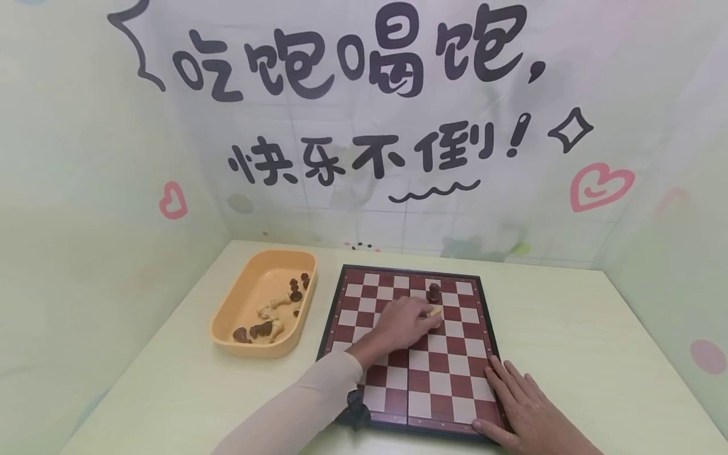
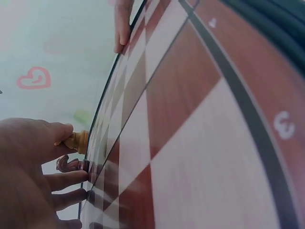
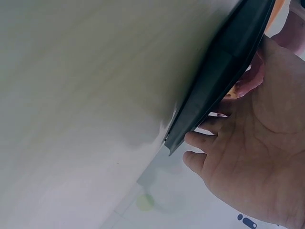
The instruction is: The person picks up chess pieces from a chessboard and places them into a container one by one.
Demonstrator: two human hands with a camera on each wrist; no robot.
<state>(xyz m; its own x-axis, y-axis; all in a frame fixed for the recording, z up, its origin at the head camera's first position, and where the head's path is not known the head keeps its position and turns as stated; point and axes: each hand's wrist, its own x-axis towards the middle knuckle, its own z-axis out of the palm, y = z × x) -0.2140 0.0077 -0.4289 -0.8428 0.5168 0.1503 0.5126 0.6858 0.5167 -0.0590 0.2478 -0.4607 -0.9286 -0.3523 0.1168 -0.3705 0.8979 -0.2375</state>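
My left hand (image 1: 400,323) reaches over the chessboard (image 1: 418,382), its thumb and index finger pinching a light chess piece (image 1: 435,311). In the left wrist view that light piece (image 2: 81,141) is partly hidden by the thumb and stands at the board's surface. Just beyond it, a dark knight (image 1: 434,292) stands upright on the board, seen also in the left wrist view as a dark knight (image 2: 70,163). My right hand (image 1: 526,404) rests on the board's near right edge with its fingers extended. From the right wrist, the hand (image 3: 252,129) lies against the dark board side (image 3: 214,71).
Left of the board sits an orange tray (image 1: 224,316) holding several light and dark chess pieces (image 1: 261,328) lying down. The pale table (image 1: 165,385) carries both. A printed wall (image 1: 352,215) closes off the back, with side walls left and right.
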